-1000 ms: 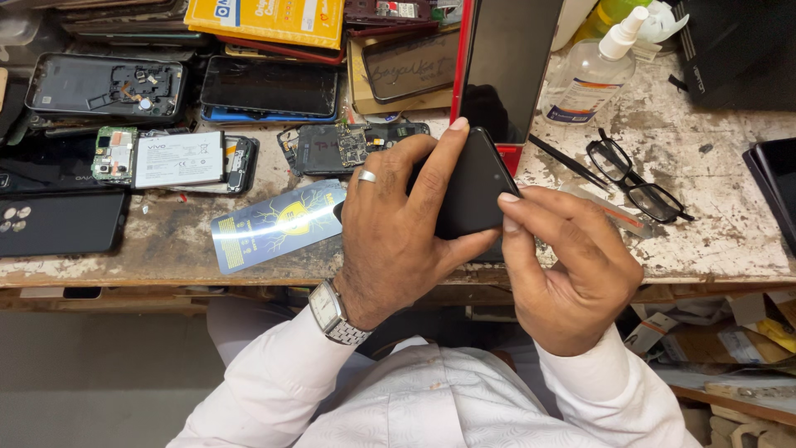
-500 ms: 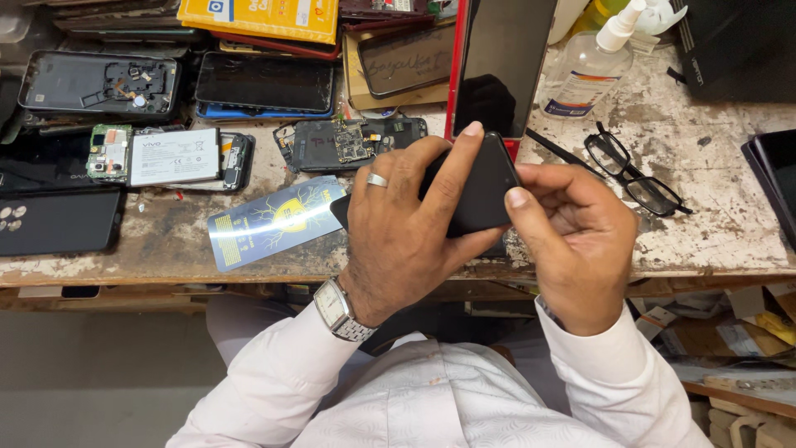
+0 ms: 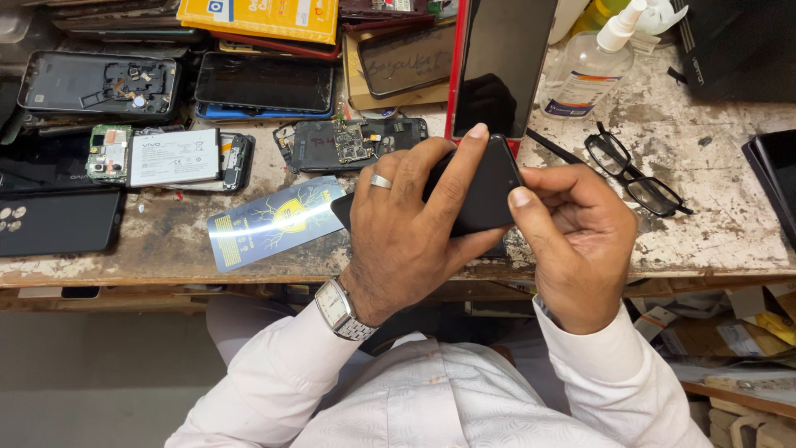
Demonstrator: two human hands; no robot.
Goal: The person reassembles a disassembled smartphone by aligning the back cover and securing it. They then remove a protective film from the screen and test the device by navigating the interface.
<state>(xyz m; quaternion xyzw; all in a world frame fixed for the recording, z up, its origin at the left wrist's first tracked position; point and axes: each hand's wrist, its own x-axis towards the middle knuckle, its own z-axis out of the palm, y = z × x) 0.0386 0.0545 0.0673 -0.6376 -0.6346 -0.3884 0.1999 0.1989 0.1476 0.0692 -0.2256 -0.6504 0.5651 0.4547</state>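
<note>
Both hands hold a slim black rectangular phone (image 3: 477, 191) just above the front edge of the worn, paint-flecked wooden surface (image 3: 713, 158), lifted clear of the clutter so its edges stay reachable. The left hand (image 3: 406, 224), ringed, wraps over it from above, its grip pressed around the body to steady it. The right hand (image 3: 576, 241) pinches the phone's right edge, thumb pressing the rim. Black-framed spectacles (image 3: 634, 174) lie just beside them, and a blue-and-yellow printed card (image 3: 274, 222) lies to the left.

The left hand (image 3: 406, 228) covers most of the black phone (image 3: 485, 195); a dark tablet (image 3: 775, 162) is cut off at the right edge.
</note>
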